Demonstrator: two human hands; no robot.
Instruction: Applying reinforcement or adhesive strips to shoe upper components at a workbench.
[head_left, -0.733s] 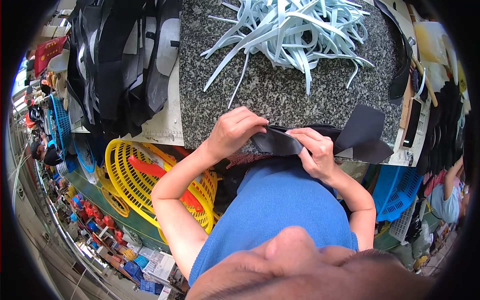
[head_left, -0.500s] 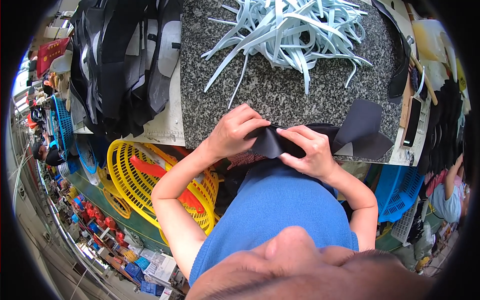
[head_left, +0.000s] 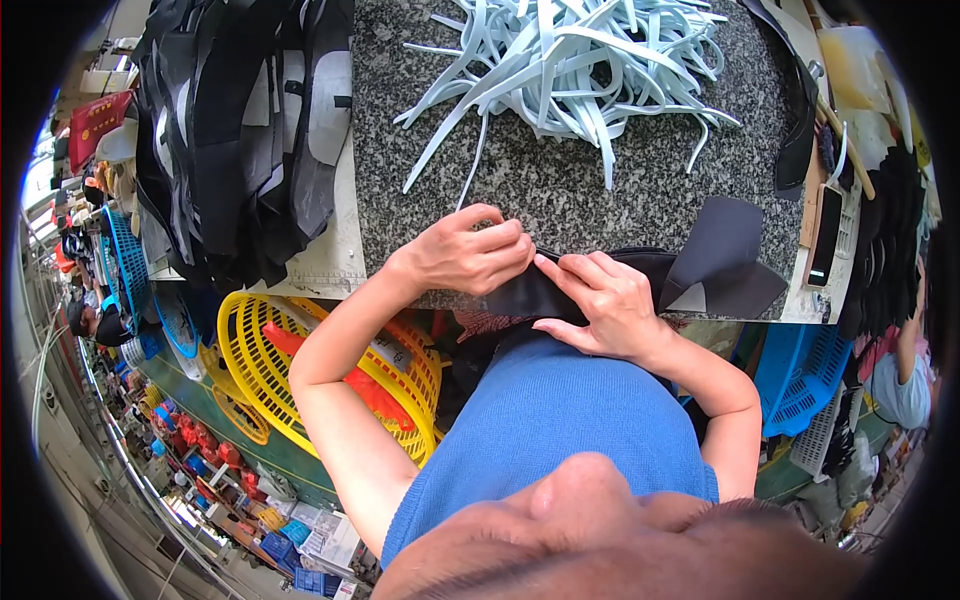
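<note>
At the worktop's (head_left: 600, 215) near edge, both hands pinch a black fabric piece (head_left: 720, 250): left hand (head_left: 470, 250) and right hand (head_left: 600, 300) hide its middle. Pale strips (head_left: 570, 60) lie far.

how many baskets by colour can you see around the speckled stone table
yellow plastic mesh basket: 1
blue plastic mesh basket on the right: 1
blue plastic mesh basket on the left: 1
total: 3

Blue knitted short-sleeved top, both forearms bare.
</note>
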